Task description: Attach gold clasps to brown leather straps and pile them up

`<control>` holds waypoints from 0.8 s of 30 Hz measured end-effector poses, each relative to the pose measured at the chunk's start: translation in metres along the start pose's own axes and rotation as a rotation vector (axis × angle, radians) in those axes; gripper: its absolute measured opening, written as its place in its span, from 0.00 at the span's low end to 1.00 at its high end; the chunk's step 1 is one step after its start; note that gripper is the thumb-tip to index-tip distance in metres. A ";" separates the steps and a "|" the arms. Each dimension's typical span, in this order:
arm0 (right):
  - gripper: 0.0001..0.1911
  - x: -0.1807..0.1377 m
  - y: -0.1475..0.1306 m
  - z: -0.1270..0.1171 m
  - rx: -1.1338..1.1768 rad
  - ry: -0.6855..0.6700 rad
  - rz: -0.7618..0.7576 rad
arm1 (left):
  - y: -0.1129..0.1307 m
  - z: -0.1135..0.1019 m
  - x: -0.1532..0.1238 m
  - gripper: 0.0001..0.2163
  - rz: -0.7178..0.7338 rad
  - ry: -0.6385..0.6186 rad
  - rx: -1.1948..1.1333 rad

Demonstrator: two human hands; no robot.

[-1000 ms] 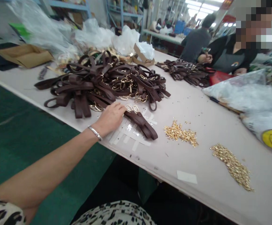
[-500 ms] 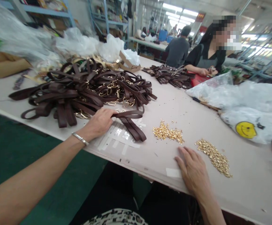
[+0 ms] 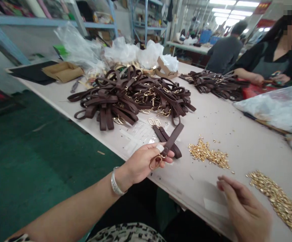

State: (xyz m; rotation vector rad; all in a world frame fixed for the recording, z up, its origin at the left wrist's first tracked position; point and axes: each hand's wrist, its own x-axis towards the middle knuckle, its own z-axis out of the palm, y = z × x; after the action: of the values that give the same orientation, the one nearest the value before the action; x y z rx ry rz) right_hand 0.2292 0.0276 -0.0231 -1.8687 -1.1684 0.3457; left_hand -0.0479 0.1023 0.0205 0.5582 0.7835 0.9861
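My left hand (image 3: pixel 146 162) is closed on a brown leather strap (image 3: pixel 172 138), pinching its end by the gold clasp just above the table's near edge. The strap runs up and away toward a big heap of brown straps (image 3: pixel 131 95) with gold clasps. Two more straps (image 3: pixel 162 132) lie flat beside it. My right hand (image 3: pixel 244 208) hovers low at the table's front, fingers loosely curled, holding nothing that I can see. It is close to a pile of small gold rivets (image 3: pixel 278 200); a second rivet pile (image 3: pixel 208 154) lies between my hands.
A second heap of straps (image 3: pixel 216 84) lies farther back in front of a seated person in black (image 3: pixel 266 64). Plastic bags (image 3: pixel 279 107) fill the right side, with more bags and a cardboard box (image 3: pixel 62 71) at the back left. Green floor lies left.
My left hand has lifted one strap from the heap's edge and drawn it toward me. My right hand came into view at the front edge and moved right, curling its fingers.
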 end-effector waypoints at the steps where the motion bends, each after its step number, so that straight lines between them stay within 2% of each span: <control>1: 0.23 -0.008 -0.010 0.003 0.133 -0.053 0.077 | -0.007 0.004 -0.004 0.08 -0.017 -0.020 -0.018; 4: 0.20 -0.031 -0.037 0.015 0.463 -0.191 0.190 | -0.024 0.015 -0.012 0.13 -0.020 -0.079 0.020; 8: 0.11 -0.046 -0.061 0.028 0.670 -0.351 0.151 | -0.038 0.029 -0.018 0.12 0.024 -0.205 0.188; 10: 0.10 -0.048 -0.067 0.030 0.646 -0.387 0.136 | -0.040 0.033 -0.021 0.12 0.024 -0.239 0.225; 16: 0.07 -0.045 -0.069 0.029 0.506 -0.397 0.048 | -0.048 0.036 -0.027 0.13 -0.002 -0.137 0.222; 20: 0.07 -0.047 -0.066 0.029 0.492 -0.427 0.003 | -0.053 0.033 -0.028 0.12 0.003 -0.144 0.253; 24: 0.08 -0.052 -0.068 0.029 0.504 -0.427 0.013 | -0.054 0.030 -0.032 0.13 0.157 -0.162 0.443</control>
State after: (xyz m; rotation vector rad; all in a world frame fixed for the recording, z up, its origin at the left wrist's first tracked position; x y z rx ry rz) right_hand 0.1443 0.0115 0.0034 -1.3925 -1.2028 0.9865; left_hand -0.0066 0.0468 0.0099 1.0833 0.8253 0.8988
